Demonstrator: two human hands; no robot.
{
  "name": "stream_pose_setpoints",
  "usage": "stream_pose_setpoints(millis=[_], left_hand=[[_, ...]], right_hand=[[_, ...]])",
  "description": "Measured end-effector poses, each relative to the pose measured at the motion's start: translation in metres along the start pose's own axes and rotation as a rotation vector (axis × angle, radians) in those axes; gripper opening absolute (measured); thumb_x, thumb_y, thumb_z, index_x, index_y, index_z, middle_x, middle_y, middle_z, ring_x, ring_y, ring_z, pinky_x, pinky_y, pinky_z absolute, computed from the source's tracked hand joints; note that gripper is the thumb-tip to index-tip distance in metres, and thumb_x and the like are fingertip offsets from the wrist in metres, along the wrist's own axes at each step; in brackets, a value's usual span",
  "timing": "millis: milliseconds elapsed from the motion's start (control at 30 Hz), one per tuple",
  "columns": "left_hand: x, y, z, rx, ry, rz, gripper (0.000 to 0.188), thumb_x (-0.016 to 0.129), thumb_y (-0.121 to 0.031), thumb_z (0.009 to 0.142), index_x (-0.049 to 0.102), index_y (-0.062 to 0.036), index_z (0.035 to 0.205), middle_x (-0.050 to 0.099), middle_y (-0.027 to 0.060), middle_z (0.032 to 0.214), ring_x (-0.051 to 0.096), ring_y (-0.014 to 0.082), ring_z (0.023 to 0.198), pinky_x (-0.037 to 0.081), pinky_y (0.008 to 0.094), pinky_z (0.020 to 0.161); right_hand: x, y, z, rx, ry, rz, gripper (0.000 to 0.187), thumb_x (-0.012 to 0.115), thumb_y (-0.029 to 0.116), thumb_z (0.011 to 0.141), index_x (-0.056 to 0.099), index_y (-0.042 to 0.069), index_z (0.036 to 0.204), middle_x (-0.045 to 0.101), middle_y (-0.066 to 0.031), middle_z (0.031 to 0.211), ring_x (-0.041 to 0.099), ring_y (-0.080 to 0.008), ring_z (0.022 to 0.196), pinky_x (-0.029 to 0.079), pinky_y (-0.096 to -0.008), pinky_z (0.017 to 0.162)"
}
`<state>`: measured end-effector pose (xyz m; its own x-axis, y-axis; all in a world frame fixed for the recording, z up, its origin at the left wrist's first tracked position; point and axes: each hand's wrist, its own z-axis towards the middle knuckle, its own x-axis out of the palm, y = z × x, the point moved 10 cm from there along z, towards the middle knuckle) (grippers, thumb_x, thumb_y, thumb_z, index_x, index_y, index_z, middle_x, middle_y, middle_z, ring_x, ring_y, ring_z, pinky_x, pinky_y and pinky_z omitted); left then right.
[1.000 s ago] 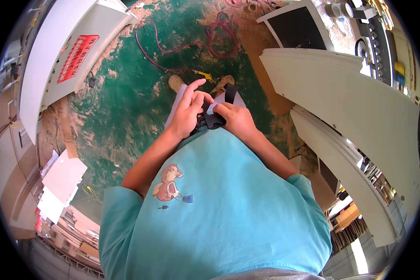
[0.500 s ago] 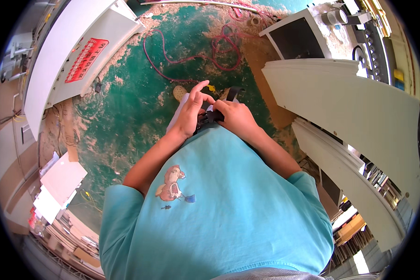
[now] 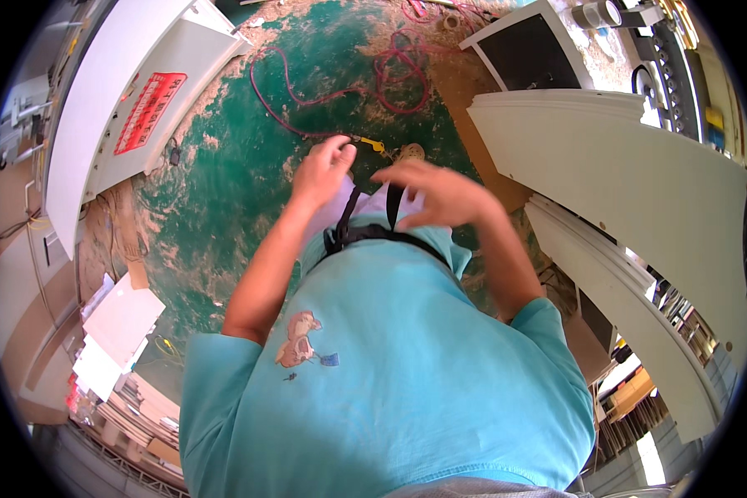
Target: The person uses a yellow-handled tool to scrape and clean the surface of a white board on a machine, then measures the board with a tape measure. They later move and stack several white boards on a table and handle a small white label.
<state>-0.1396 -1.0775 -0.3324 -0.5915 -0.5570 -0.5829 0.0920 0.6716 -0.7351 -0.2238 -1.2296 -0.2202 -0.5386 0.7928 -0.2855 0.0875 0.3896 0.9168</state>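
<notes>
A black strap [image 3: 382, 233] runs around my waist over the turquoise shirt [image 3: 423, 349], with a dark buckle-like part at its left. Two loose strap ends [image 3: 394, 203] hang over my light trousers. My left hand [image 3: 322, 173] is lifted beyond the strap, its fingers loosely bent and nothing seen in them. To the right, my right hand [image 3: 440, 193] is smeared by motion but its fingers are spread, above the right strap end. Whether it touches that end I cannot tell. Past my hands, a yellow tool [image 3: 372, 144] lies on the floor near a pink hose.
The pink hose [image 3: 402, 108] loops over the green, sawdust-strewn floor [image 3: 216, 207]. A white machine [image 3: 170, 91] with a red label stands at the left. Large pale panels [image 3: 614, 158] line the right, beside a dusty machine [image 3: 596, 15]. Boards [image 3: 124, 311] are stacked at the lower left.
Both hands have come away from the black buckle at my waist and moved apart. The strap now lies around the waist with its ends hanging. My right hand has shifted right.
</notes>
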Motion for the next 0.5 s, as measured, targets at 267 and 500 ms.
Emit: stream_pose_setpoints(millis=[267,500], left_hand=[[0.104,0.254,0.090,-0.362,0.175,0.332,0.037,0.062,-0.038,0.091,0.062,-0.0110,0.116,0.070,0.0125,0.094,0.067,0.0343,0.088,0.053,0.0450,0.077],[0.472,0.502,0.250,0.113,0.518,0.683,0.026,0.063,-0.023,0.087,0.063,-0.0110,0.109,0.059,0.0100,0.111,0.057,0.0303,0.106,0.047,0.0457,0.087]], right_hand=[[-0.060,-0.326,-0.129,0.814,-0.982,0.156,0.029,0.066,0.015,0.091,0.060,0.001,0.115,0.065,-0.0059,0.091,0.060,-0.0115,0.084,0.050,-0.0282,0.075],[0.212,-0.528,-0.082,1.070,-0.611,0.096,0.019,0.068,0.011,0.083,0.068,0.004,0.101,0.069,-0.0139,0.095,0.068,-0.0285,0.082,0.053,-0.0359,0.075]])
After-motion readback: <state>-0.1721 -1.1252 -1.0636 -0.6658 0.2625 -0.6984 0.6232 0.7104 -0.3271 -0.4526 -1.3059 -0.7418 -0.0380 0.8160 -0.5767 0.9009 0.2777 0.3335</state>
